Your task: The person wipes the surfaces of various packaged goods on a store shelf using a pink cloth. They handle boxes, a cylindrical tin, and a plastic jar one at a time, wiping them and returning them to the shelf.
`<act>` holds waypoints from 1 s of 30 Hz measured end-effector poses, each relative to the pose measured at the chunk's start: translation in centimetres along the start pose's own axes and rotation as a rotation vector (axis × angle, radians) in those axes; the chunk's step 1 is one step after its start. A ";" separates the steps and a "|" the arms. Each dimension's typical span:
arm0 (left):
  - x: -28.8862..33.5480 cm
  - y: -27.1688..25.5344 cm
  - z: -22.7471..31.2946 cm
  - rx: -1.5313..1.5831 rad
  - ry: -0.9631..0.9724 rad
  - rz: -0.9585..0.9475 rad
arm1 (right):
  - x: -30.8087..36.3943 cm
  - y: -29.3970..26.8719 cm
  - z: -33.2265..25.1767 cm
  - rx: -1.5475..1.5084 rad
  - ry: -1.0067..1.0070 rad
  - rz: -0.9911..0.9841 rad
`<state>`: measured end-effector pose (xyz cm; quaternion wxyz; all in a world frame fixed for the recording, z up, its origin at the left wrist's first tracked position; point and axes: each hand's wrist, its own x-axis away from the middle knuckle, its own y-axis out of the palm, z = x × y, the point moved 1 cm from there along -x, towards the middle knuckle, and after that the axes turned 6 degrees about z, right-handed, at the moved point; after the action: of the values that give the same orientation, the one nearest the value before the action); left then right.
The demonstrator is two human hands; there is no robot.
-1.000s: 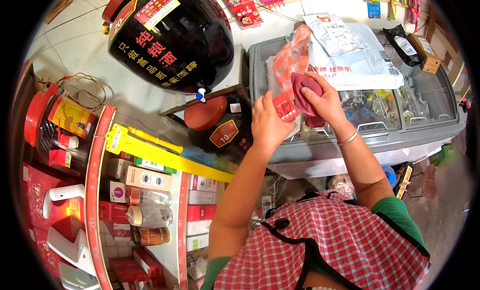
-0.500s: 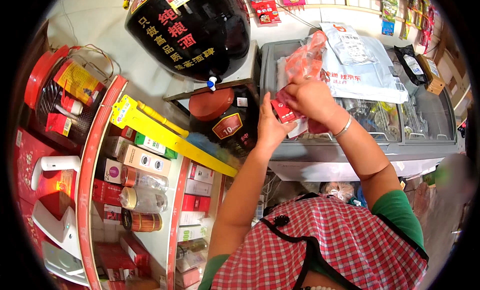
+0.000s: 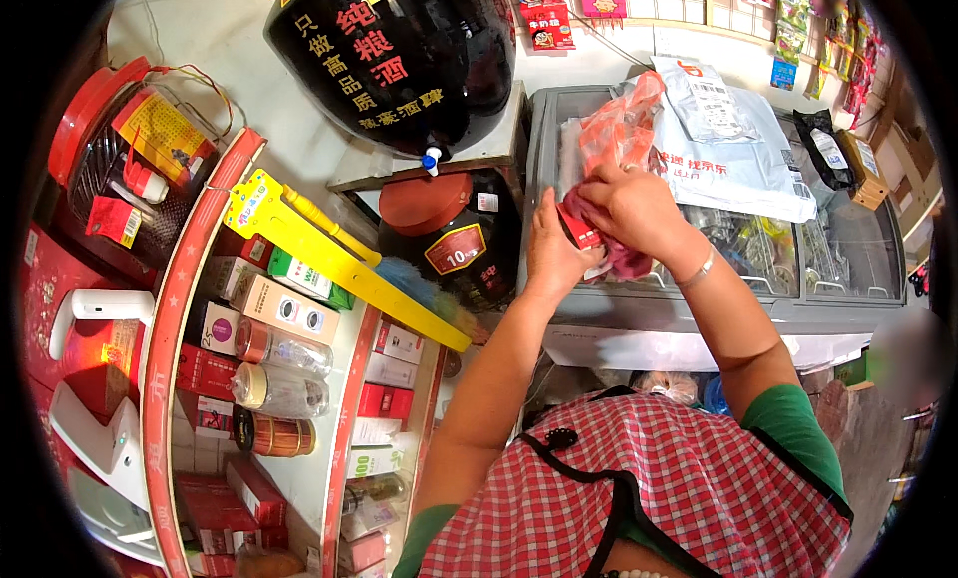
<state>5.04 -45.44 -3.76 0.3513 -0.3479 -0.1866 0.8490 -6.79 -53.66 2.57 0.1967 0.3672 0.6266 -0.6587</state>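
Head view: left hand (image 3: pixel 552 254) gripped the small red box (image 3: pixel 578 230); right hand (image 3: pixel 631 211) bunched a maroon cloth (image 3: pixel 630 262) against it. Risk, my read: dragging cloth could twist box loose. Orange-patterned bag (image 3: pixel 621 127) crowded just beyond hands; white parcel (image 3: pixel 733 186) lay farther right, atop freezer (image 3: pixel 843 316).

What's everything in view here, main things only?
Small box: one, red, centre
Cloth: one, dark red, centre
Freezer: one, grey, right
Mailing bags: two, white, on freezer
Patterned bag: one, orange, on freezer
Packet: one, black, on freezer
Big jars: two, black, upper left-centre
Shelf unit: one, red-edged, left
Bottles: two, clear, on shelf
Strip: one, yellow, by shelf
Snack packets: several, mixed colours, top
Apron: one, red check, bottom
Left hand: one, bare, holding box
Right hand: one, bare, holding cloth
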 end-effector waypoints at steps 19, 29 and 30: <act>0.9 -0.9 -3.0 0.800 -0.165 -0.070 | 19.3 8.2 3.6 -1.560 1.290 -0.496; 7.4 -8.6 -2.1 0.848 -0.193 0.092 | 12.9 9.2 -0.7 -1.877 1.214 -0.251; 8.2 -9.0 -2.2 0.812 -0.194 0.075 | 13.0 9.9 -0.8 -2.065 1.158 -0.301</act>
<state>6.63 -33.16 -4.05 0.4096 -0.1062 0.1441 0.8945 -7.99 -51.67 -13.64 0.0080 0.2006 0.8926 0.4037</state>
